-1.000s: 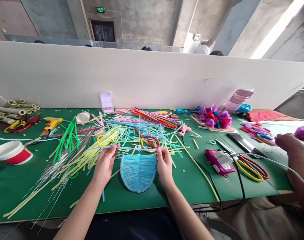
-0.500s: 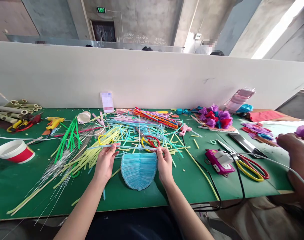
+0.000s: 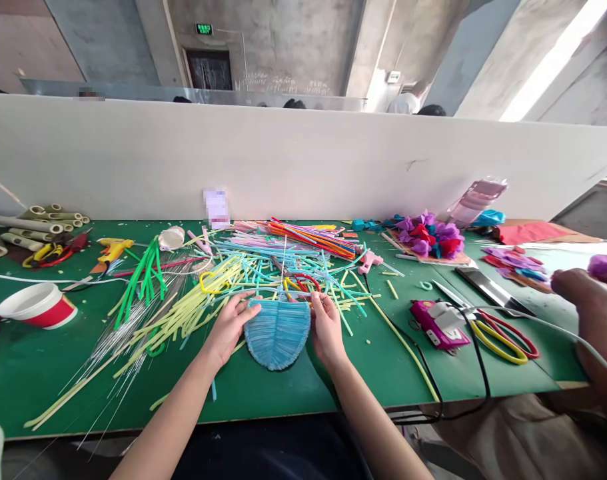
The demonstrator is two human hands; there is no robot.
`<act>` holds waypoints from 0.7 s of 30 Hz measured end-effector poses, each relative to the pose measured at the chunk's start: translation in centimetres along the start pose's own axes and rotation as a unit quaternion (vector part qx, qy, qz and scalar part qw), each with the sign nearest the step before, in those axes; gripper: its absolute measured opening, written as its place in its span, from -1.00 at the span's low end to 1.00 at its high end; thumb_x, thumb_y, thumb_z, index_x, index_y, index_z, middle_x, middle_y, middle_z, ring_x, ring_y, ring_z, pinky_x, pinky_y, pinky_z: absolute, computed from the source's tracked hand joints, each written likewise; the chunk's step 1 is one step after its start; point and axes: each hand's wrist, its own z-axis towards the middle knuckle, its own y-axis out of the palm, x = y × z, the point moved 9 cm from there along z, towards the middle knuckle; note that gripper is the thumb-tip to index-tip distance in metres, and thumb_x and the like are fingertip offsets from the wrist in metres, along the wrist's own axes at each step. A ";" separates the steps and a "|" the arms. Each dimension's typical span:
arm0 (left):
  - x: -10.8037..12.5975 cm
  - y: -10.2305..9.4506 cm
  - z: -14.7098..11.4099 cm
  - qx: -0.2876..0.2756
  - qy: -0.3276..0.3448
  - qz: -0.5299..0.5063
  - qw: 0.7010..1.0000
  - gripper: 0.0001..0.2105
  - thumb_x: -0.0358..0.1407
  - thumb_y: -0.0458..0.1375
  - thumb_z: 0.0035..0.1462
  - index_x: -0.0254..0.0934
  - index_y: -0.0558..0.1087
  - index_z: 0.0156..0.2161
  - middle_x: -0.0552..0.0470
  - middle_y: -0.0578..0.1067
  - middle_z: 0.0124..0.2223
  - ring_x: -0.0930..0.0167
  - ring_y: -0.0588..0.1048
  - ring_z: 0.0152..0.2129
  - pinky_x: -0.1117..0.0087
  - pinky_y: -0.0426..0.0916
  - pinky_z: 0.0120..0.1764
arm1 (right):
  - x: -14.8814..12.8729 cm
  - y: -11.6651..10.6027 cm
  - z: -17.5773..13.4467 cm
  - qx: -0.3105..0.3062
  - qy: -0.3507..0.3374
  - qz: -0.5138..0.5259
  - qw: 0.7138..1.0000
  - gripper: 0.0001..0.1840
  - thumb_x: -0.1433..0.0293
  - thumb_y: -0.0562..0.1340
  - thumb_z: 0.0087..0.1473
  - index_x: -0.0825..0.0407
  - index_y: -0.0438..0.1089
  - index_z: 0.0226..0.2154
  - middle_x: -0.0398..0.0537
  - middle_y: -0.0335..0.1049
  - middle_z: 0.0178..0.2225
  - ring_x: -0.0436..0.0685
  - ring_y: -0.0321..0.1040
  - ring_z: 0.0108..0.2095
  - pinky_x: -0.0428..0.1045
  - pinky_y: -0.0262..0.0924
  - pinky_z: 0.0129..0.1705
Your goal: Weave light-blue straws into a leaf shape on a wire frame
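2 hands flank a leaf-shaped blue chenille panel (image 3: 277, 337) over the green tabletop (image 3: 378, 373): the left hand (image 3: 228, 328) pinches its upper-left corner, the right hand (image 3: 328, 328) a light-blue chenille stem (image 3: 269, 289) near the upper right. The step appears to be laying that stem across the pale central wire (image 3: 284, 260); next calls for snug, even tension. Fuzzy ribs slant toward a rounded base.

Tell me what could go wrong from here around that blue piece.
The blue piece, between the left hand and the right hand, might bend if pressed unevenly. Its thin wire could catch on the scissors close behind it. Separately, the black cord hanging over the front edge of the table might get snagged.
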 end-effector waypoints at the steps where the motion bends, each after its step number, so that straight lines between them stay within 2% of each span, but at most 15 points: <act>1: -0.1 0.3 -0.1 -0.011 -0.007 0.008 1.000 -0.50 -0.25 0.40 -0.06 -0.26 0.45 0.02 -0.15 0.59 -0.09 0.25 0.56 -0.21 0.31 0.44 -0.20 | -0.1 0.0 0.0 -0.004 -0.004 -0.004 1.000 -0.59 -0.04 0.26 0.02 -0.05 0.32 -0.34 -0.14 0.50 -0.47 0.11 0.39 -0.53 -0.03 0.20 -0.49; 4: -0.3 0.8 -0.3 -0.026 -0.017 0.029 0.999 -0.48 -0.22 0.42 -0.09 -0.30 0.46 0.01 -0.10 0.61 -0.24 0.27 0.58 -0.34 0.27 0.47 -0.25 | -0.4 0.0 0.0 -0.010 -0.025 -0.024 0.999 -0.59 -0.01 0.31 -0.02 -0.02 0.40 -0.36 -0.15 0.49 -0.46 0.08 0.36 -0.49 -0.04 0.19 -0.44; 12: 0.4 1.0 -0.3 -0.041 -0.003 0.048 0.998 -0.51 -0.20 0.40 -0.07 -0.28 0.46 0.00 -0.06 0.59 -0.29 0.32 0.55 -0.41 0.32 0.46 -0.32 | -1.6 0.5 -0.1 -0.034 -0.090 -0.074 0.993 -0.70 0.13 0.38 -0.05 0.01 0.51 -0.36 -0.07 0.52 -0.33 0.13 0.38 -0.30 -0.02 0.18 -0.25; 16: 0.5 1.5 -0.5 -0.061 -0.007 0.049 0.997 -0.53 -0.21 0.39 -0.06 -0.28 0.47 -0.02 -0.06 0.59 -0.30 0.34 0.54 -0.43 0.33 0.45 -0.33 | -1.8 0.3 -0.1 -0.028 -0.095 -0.072 0.993 -0.72 0.13 0.36 -0.03 -0.01 0.51 -0.34 -0.09 0.52 -0.34 0.11 0.38 -0.33 -0.03 0.18 -0.30; 21: 0.7 1.8 -0.7 -0.073 -0.002 0.048 0.996 -0.58 -0.22 0.39 -0.04 -0.25 0.48 -0.05 -0.01 0.58 -0.32 0.36 0.54 -0.43 0.35 0.44 -0.33 | -1.8 0.3 -0.1 -0.034 -0.087 -0.060 0.994 -0.73 0.16 0.39 -0.05 -0.01 0.54 -0.34 -0.07 0.55 -0.34 0.15 0.40 -0.29 0.01 0.22 -0.24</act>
